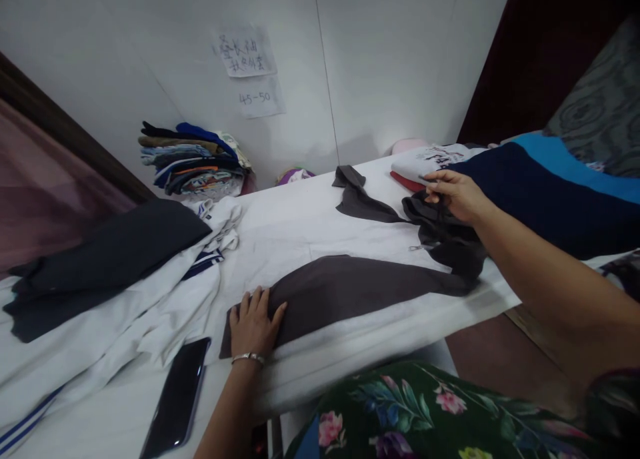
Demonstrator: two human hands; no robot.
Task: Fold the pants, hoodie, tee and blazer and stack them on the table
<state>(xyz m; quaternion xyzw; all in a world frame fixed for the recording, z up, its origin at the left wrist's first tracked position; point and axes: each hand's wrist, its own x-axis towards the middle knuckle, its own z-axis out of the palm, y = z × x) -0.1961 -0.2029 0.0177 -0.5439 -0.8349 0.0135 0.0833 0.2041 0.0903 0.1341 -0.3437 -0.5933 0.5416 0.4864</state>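
- The dark brown garment [345, 289] is lying across the white-covered table [280, 225] in front of the person, one long flat section stretching along the near edge and the rest bunching up on the right.
- A narrower section of it is running away toward the wall, its far end folding over on itself, and a metal zipper pull [415, 248] is showing beside the bunched part.
- The left hand [253, 324] is resting palm down on the left end of the flat section, fingers extending and slightly spreading, pressing on the fabric without gripping it; a bracelet [249, 358] is circling the wrist.
- The right hand [460, 195] is closing thumb and fingers together in a pinch above the bunched part, apparently holding a bit of the dark fabric.
- Just beyond the right hand, a white printed garment [437, 157] is lying over something red [406, 181], and a navy and light-blue garment [540, 199] is spreading to the right.
- Left of the left hand, a phone [176, 399] is lying near white striped clothing [135, 319], on which a dark folded garment [110, 252] is resting.
- A stack of folded clothes [195, 159] is standing by the wall, below two handwritten papers [247, 53].
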